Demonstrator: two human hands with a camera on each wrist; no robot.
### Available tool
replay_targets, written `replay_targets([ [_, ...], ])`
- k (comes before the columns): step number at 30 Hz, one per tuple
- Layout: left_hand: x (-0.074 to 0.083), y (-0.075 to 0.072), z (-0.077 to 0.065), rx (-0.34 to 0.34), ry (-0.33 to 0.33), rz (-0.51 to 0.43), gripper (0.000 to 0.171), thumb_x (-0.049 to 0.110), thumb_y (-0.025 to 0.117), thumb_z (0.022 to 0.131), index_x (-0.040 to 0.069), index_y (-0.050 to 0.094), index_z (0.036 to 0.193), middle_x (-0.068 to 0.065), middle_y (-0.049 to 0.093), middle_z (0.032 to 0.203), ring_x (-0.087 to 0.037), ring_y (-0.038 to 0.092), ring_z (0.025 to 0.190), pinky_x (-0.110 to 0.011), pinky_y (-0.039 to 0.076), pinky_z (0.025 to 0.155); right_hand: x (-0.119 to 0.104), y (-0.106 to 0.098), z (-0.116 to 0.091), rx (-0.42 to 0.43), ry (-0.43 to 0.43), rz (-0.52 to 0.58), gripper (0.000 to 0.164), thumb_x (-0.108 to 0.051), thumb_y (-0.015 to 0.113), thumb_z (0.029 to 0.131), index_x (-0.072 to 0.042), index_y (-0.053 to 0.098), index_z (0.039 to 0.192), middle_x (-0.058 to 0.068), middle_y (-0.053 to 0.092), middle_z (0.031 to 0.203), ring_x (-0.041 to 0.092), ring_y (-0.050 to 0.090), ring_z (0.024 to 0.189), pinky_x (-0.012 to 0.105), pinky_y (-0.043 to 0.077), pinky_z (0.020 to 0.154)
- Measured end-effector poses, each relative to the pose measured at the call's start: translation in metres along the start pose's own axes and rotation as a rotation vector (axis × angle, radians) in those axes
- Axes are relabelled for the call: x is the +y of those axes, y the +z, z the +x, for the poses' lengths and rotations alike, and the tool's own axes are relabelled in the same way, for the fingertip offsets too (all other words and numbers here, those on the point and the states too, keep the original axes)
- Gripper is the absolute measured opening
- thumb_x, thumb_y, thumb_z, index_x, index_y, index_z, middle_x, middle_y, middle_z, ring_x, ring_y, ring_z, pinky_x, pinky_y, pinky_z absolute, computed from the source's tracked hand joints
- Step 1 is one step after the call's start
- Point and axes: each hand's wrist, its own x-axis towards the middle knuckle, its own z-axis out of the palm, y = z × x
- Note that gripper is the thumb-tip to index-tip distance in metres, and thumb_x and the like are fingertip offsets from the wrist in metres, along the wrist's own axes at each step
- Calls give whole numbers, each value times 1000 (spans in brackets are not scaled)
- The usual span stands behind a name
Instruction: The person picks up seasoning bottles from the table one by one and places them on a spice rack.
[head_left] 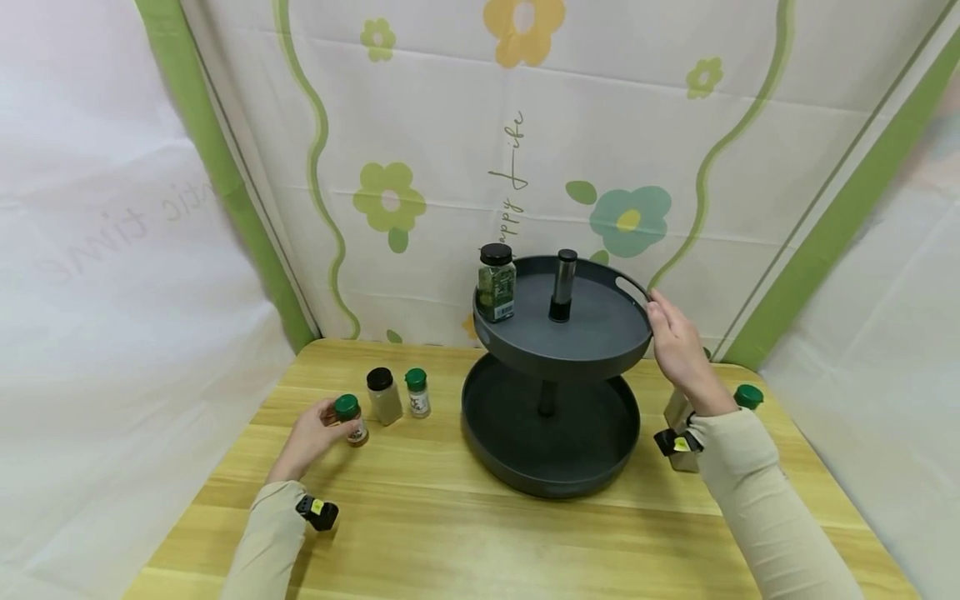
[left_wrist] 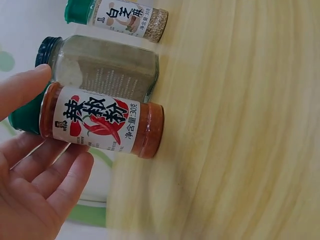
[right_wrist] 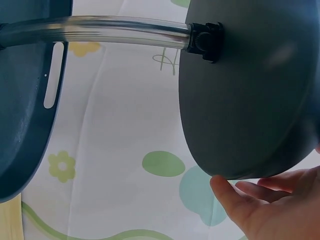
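Note:
In the left wrist view, a chili powder jar (left_wrist: 100,120) with a red-pepper label and green cap is between the thumb and fingers of my left hand (head_left: 309,437). They pinch it around the cap; its base is close to the table. My right hand (head_left: 678,350) touches the outer rim of the upper tier (head_left: 600,342) of a dark grey two-tier tray, beside its handle slot. In the right wrist view, the thumb (right_wrist: 227,197) lies at the tier's lower edge, the other fingers along its side. A black-lidded jar of green flakes (head_left: 497,287) stands on that tier.
A black-lidded jar of pale powder (head_left: 386,398) and a green-capped white sesame jar (head_left: 418,395) stand right of the left hand. The lower tier (head_left: 551,450) rests on the wooden table (head_left: 465,542). Another green-capped jar (head_left: 748,397) is partly hidden behind the right forearm.

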Motion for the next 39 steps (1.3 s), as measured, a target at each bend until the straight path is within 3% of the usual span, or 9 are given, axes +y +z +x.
replay_targets([
  [5,-3,3,3,4,9,22,56,28,68,89,-2,47,131,-22,55,124,-37,52,114,-49,44,93,-1,0,3,-9,10,27,67,-49,20,101,-7,12,152,26,24,150,41,17,138,59,14,109],
  [16,-9,10,7,18,14,41,40,15,68,89,-4,54,122,-20,61,115,-34,56,106,-49,45,90,5,1,9,-20,20,79,63,-46,21,102,-8,14,152,26,30,147,40,19,138,58,16,108],
  [29,-6,8,8,28,25,53,38,16,67,90,-2,55,121,-21,60,118,-36,54,111,-51,44,92,6,1,7,-35,-14,132,55,-35,22,105,-7,13,152,18,27,151,36,21,138,54,17,109],
  [39,9,-1,7,76,67,120,45,22,67,90,-4,53,124,-24,60,116,-37,56,108,-50,46,90,6,2,4,-3,-4,75,57,-40,23,104,-12,16,152,16,33,148,33,17,140,55,17,109],
])
